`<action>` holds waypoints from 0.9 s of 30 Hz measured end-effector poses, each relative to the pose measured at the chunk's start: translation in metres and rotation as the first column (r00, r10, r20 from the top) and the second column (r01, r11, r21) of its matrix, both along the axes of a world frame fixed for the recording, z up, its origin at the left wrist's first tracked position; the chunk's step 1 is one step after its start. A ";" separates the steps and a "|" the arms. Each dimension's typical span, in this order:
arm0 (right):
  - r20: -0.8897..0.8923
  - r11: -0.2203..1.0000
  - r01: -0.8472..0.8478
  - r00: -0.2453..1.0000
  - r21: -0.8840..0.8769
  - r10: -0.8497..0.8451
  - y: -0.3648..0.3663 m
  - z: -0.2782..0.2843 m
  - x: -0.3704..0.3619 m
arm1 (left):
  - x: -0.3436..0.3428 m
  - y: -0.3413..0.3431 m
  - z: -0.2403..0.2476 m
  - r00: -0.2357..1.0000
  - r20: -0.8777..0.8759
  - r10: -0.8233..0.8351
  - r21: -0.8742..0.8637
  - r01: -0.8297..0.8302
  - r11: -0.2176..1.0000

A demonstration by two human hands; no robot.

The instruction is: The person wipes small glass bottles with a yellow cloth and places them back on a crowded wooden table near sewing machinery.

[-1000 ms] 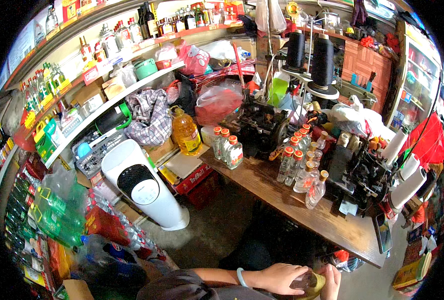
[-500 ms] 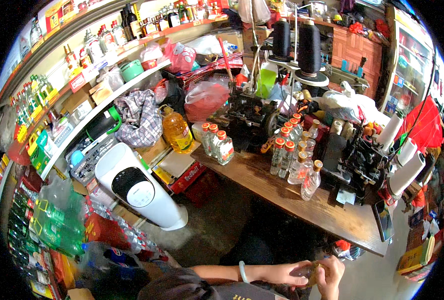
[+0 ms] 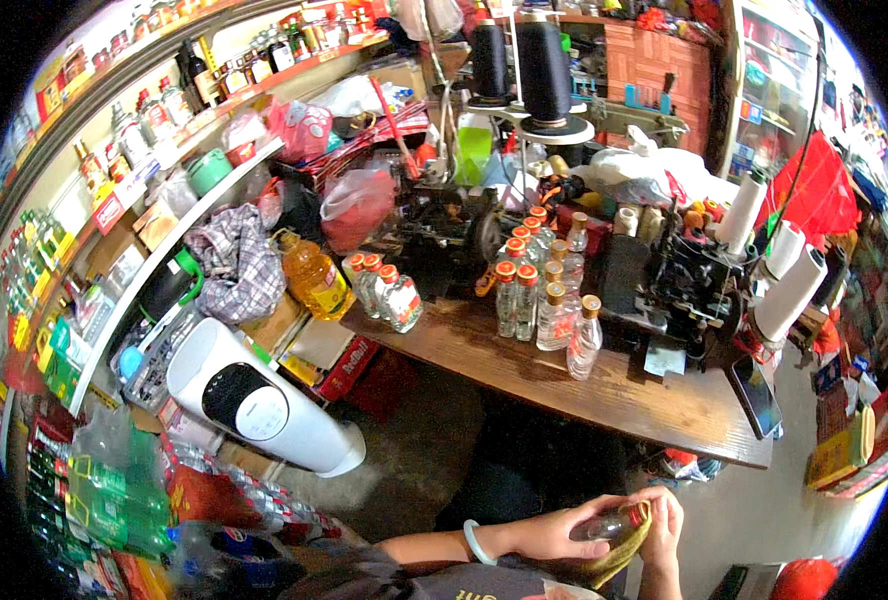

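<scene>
My left hand [image 3: 549, 532], with a pale bracelet at its wrist, is wrapped round a small clear glass bottle [image 3: 602, 526]. The bottle lies tilted, its gold-coloured cap end toward my right hand [image 3: 662, 522]. That hand is closed on an olive-yellow cloth [image 3: 624, 552], which hangs beneath the bottle and touches its cap end. Beyond my hands, on the wooden table [image 3: 464, 352], stand several clear bottles with gold caps [image 3: 584, 342]. Beside them are several bottles with red caps [image 3: 516, 302]. Another group of red-capped bottles [image 3: 399, 302] stands near the table's left end.
A sewing machine [image 3: 689, 285] with white thread cones stands at the table's right, near a phone [image 3: 754, 395] on its corner. Black thread cones [image 3: 544, 75] rise at the back. Left are a white appliance [image 3: 264, 400], an oil jug [image 3: 316, 278] and bottle shelves [image 3: 164, 155].
The whole view has shifted, so the table and shelves sit further left. My hands have come up slightly, and the bottle and cloth between them now show more clearly.
</scene>
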State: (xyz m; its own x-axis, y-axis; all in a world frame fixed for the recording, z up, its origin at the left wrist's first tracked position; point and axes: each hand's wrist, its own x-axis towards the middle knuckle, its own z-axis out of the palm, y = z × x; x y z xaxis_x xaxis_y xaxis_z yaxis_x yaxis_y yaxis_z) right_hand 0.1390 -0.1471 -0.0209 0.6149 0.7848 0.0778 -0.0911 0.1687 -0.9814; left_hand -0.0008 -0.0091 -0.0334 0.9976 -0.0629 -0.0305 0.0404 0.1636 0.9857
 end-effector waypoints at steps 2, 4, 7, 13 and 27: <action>0.270 0.999 0.026 0.962 0.020 -0.030 -0.003 -0.005 0.000 | 0.001 0.000 0.001 0.999 -0.007 -0.034 -0.307 0.030 0.951; 0.428 0.998 0.045 0.902 0.032 -0.054 -0.003 -0.004 0.001 | -0.004 0.000 -0.002 0.985 -0.137 -0.106 -0.354 0.052 0.934; 0.647 0.999 0.021 0.762 -0.042 0.011 0.004 0.009 0.008 | 0.000 -0.004 -0.001 0.981 -0.142 -0.129 -0.203 0.098 0.974; 0.250 0.994 0.026 0.968 -0.103 0.000 -0.008 -0.009 0.006 | -0.002 -0.002 0.029 0.994 0.011 0.107 0.701 -0.084 0.708; 0.566 1.000 -0.010 0.824 -0.008 0.013 0.006 0.004 0.004 | -0.009 -0.012 -0.015 0.995 -0.100 0.020 -0.193 -0.040 0.980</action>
State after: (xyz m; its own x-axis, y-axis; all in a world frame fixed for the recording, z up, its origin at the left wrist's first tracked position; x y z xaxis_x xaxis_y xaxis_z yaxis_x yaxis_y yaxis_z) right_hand 0.1428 -0.1409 -0.0166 0.4548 0.7925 0.4063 0.4788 0.1671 -0.8619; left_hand -0.0096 -0.0210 -0.0485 0.9920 -0.0472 -0.1172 0.1263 0.3543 0.9265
